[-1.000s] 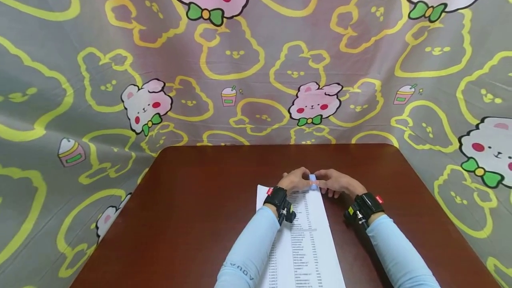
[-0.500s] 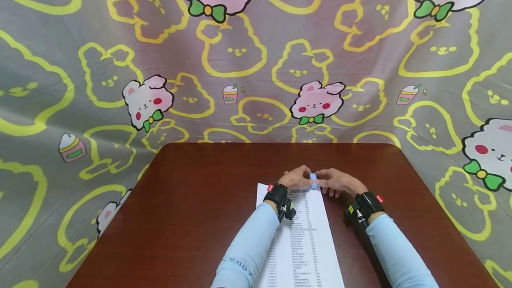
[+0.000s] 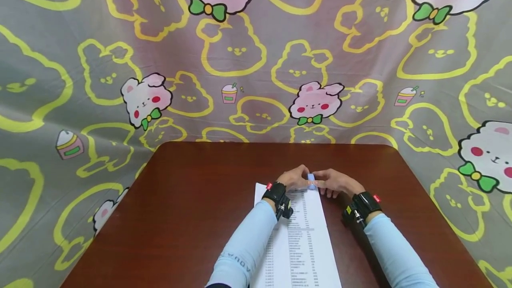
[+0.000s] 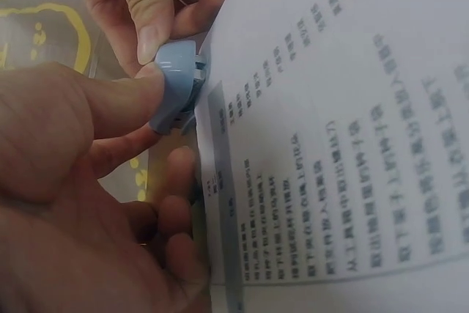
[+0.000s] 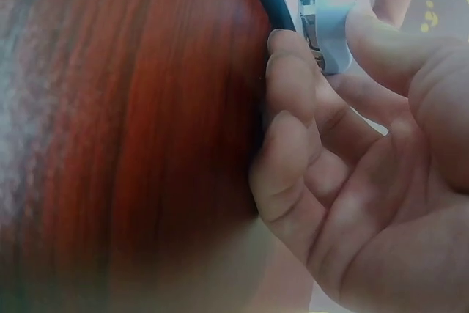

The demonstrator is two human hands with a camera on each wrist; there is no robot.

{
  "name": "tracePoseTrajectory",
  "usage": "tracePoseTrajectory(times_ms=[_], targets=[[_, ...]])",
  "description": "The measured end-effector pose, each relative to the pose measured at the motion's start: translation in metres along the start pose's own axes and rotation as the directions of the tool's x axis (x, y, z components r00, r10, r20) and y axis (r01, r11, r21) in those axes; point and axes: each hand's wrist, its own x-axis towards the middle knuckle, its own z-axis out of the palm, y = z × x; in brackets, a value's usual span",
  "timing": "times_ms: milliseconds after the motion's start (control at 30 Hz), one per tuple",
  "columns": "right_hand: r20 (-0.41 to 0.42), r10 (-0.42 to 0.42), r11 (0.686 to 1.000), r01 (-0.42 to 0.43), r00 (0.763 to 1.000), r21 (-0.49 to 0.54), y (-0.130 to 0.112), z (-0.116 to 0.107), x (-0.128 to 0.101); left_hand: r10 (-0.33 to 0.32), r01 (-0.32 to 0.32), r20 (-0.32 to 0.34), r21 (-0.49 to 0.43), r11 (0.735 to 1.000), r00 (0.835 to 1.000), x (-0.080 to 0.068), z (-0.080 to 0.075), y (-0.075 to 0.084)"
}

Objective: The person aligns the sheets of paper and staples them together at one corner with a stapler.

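Note:
A small light-blue stapler [image 3: 311, 180] sits at the far edge of a printed sheet of paper [image 3: 301, 243], close to its right corner. My left hand [image 3: 294, 178] pinches the stapler from the left, with the thumb on its glossy cover in the left wrist view. From the other side my right hand [image 3: 339, 182] pinches it too, and both thumbs meet on the stapler [image 4: 176, 75]. Metal parts show along its side next to the paper [image 4: 330, 152]. In the right wrist view, right-hand fingers [image 5: 289, 144] curl below the stapler [image 5: 334, 23]; its underside is mostly hidden.
The paper lies on a dark reddish-brown table [image 3: 192, 203] and runs toward the near edge, partly under my left forearm. A grey curtain [image 3: 248, 88] with cartoon prints hangs behind the table and along both sides.
Both hands stay on the stapler at the same place on the paper. The head view shifts slightly; nothing else visibly moves.

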Motion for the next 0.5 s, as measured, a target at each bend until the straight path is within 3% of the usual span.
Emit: tracePoseTrajectory(times_ms=[133, 500], targets=[[0.002, -0.001, 1.000, 0.001, 1.000, -0.012, -0.0002, -0.0004, 0.0008, -0.013, 0.013, 0.002, -0.046, 0.999, 1.000, 0.0043, 0.0015, -0.0031], [0.010, -0.006, 1.000, 0.006, 1.000, -0.023, -0.0010, -0.0008, 0.0020, -0.017, 0.016, -0.022, -0.031, 0.999, 1.000, 0.0023, 0.0021, -0.0027]])
